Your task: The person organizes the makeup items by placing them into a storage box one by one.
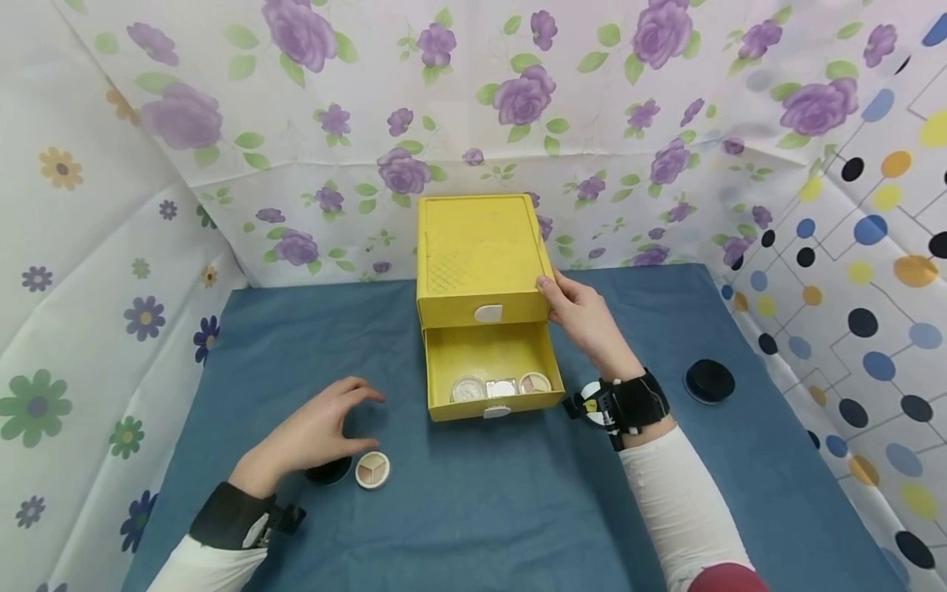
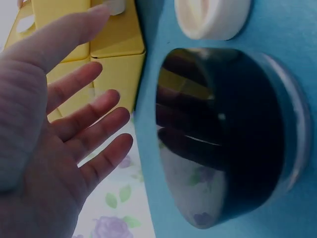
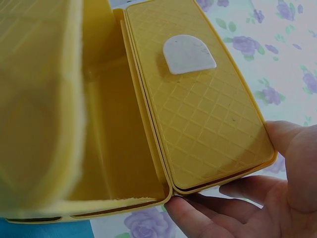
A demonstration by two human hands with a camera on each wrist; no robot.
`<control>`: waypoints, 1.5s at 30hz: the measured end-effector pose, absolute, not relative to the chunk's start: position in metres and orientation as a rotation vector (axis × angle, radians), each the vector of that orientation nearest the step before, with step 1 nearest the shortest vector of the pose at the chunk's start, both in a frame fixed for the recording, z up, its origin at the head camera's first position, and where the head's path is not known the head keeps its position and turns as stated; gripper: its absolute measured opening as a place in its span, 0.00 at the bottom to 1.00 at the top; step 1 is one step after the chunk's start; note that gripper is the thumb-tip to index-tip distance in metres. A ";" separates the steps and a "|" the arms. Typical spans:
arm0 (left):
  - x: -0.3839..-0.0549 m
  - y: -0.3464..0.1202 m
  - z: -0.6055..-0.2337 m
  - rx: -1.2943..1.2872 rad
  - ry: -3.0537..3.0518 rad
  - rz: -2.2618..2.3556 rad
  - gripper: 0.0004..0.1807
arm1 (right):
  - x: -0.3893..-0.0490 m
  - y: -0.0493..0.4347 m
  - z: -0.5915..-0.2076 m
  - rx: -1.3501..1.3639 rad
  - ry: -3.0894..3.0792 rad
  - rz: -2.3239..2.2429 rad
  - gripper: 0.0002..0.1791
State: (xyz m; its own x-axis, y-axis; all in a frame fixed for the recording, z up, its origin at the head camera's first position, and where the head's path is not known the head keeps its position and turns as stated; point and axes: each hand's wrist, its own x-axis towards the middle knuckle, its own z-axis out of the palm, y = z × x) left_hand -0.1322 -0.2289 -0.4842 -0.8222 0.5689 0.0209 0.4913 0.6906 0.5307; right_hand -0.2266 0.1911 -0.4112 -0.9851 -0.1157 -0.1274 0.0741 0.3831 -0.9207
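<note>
A yellow two-drawer box (image 1: 481, 247) stands at the back of the cloth, its lower drawer (image 1: 488, 353) pulled out. Inside that drawer lie a round clear-lidded case (image 1: 469, 389), a small squarish case (image 1: 501, 388) and a round pan palette (image 1: 534, 383). My right hand (image 1: 584, 316) grips the box's front right corner, thumb on the top edge and fingers along the side. Fingers spread and holding nothing, my left hand (image 1: 314, 432) hovers above a black-lidded jar (image 2: 223, 134). Just right of that jar sits a round three-colour palette (image 1: 372, 470).
Another black-lidded jar (image 1: 709, 381) stands on the blue cloth (image 1: 473, 510) at the right. Under my right wrist a round white item (image 1: 592, 393) is partly hidden. Flower-printed sheets (image 1: 333, 123) hang behind and at the left, a dotted one (image 1: 873, 288) at the right.
</note>
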 end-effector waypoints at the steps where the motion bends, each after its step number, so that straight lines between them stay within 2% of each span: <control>1: -0.131 -0.229 -0.485 0.870 2.743 0.790 0.31 | -0.227 0.191 -0.411 -0.039 2.465 -1.657 0.48; 9: -0.123 -0.223 -0.498 0.910 2.633 0.696 0.33 | -0.226 0.191 -0.412 -0.046 2.461 -1.658 0.48; 16: -0.118 -0.220 -0.505 0.942 2.533 0.680 0.27 | -0.226 0.191 -0.411 -0.058 2.461 -1.665 0.48; 27: -0.116 -0.215 -0.503 0.934 2.507 0.601 0.28 | -0.226 0.189 -0.409 -0.037 2.471 -1.656 0.47; 45: -0.118 -0.210 -0.502 0.912 2.474 0.616 0.21 | -0.225 0.190 -0.409 -0.057 2.454 -1.693 0.47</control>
State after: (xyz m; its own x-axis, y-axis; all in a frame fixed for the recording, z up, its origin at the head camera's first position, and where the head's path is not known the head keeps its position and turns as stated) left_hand -0.1179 -0.2105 -0.5017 -0.6910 0.6825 -0.2381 0.4912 0.6851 0.5380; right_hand -0.2248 0.1900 -0.4094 -0.9865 -0.1214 -0.1096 0.0593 0.3586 -0.9316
